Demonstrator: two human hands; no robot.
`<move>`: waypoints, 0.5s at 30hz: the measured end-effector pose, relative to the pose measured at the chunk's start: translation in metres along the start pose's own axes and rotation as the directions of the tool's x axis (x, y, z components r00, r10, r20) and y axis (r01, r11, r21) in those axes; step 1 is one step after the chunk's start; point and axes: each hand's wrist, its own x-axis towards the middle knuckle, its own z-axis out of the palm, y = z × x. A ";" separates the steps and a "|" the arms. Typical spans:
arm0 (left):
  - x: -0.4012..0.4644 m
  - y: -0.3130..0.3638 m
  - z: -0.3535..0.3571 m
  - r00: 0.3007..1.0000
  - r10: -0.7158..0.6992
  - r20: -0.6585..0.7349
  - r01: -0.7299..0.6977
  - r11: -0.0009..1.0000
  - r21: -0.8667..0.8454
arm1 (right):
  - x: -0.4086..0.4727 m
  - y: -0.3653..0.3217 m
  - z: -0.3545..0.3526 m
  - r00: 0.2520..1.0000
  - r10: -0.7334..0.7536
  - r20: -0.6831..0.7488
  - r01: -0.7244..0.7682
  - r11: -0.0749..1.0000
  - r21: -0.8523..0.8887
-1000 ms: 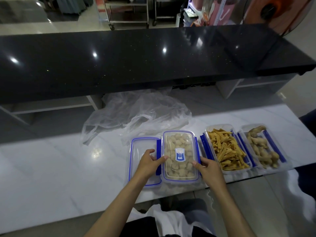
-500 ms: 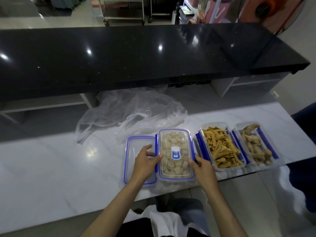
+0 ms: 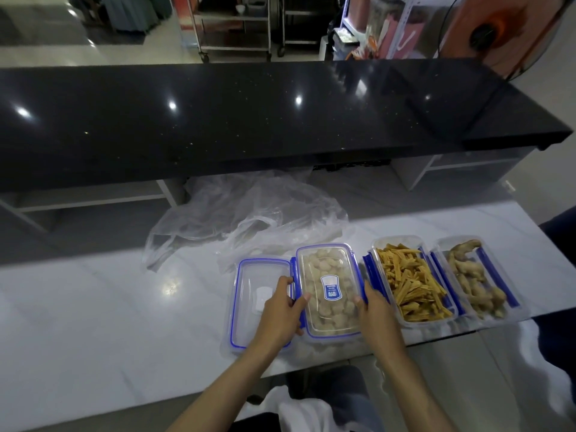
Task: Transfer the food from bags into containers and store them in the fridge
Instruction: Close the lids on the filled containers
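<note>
A clear container of pale round food balls (image 3: 327, 275) stands on the white table with its blue-rimmed, labelled lid on top. My left hand (image 3: 280, 310) grips its left side at the blue clip, thumb on the lid's edge. My right hand (image 3: 375, 313) holds the right side, thumb on the lid's rim. A second blue-rimmed clear lid (image 3: 249, 275) lies flat just left of it, partly under my left hand. To the right stand two open containers, one with yellow strips (image 3: 411, 285) and one with knobbly beige pieces (image 3: 473, 282).
Crumpled clear plastic bags (image 3: 249, 213) lie behind the containers. A raised black counter (image 3: 249, 120) runs along the far side of the white marble table (image 3: 93, 307). The containers sit close to the table's near edge. An orange fan (image 3: 498, 32) stands far right.
Both hands stay on the sides of the lidded container. The view has shifted slightly; the container and the other items have not moved.
</note>
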 end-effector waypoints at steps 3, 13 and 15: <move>0.002 -0.008 -0.018 0.999 -0.009 -0.038 0.010 0.999 0.034 | 0.001 -0.010 0.001 0.960 -0.266 -0.084 0.250 0.954 -0.168; 0.005 -0.074 -0.098 0.934 -0.013 -0.358 0.157 0.913 0.376 | 0.036 -0.034 0.012 0.833 -0.300 0.465 0.501 0.766 -0.403; 0.003 -0.081 -0.098 0.936 -0.029 -0.350 0.163 0.919 0.359 | 0.038 -0.033 0.012 0.837 -0.281 0.470 0.493 0.762 -0.421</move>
